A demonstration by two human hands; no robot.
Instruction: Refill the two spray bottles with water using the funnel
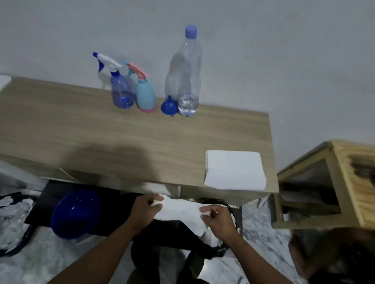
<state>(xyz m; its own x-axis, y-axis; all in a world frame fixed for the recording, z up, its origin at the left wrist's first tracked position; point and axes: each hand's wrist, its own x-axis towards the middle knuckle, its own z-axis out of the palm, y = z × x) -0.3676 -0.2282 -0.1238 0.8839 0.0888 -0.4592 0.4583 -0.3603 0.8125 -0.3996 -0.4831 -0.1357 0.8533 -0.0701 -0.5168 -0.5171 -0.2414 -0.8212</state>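
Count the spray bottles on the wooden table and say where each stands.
2. A translucent blue plastic spray bottle with white trigger stands near the wall; an opaque light-blue spray bottle with pink trigger stands just right of it. None appears hidden.

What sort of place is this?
Probably a room in a home, though I can't be sure: a plain wooden table stands against a bare wall on a marble-patterned floor.

A pale wood-grain table (76, 127) is standing against a plain grey-white wall (270, 49), with a soft shadow lying across its top. A light-wood frame unit (351, 168) is sitting beside it on the marbled grey floor (264, 240).
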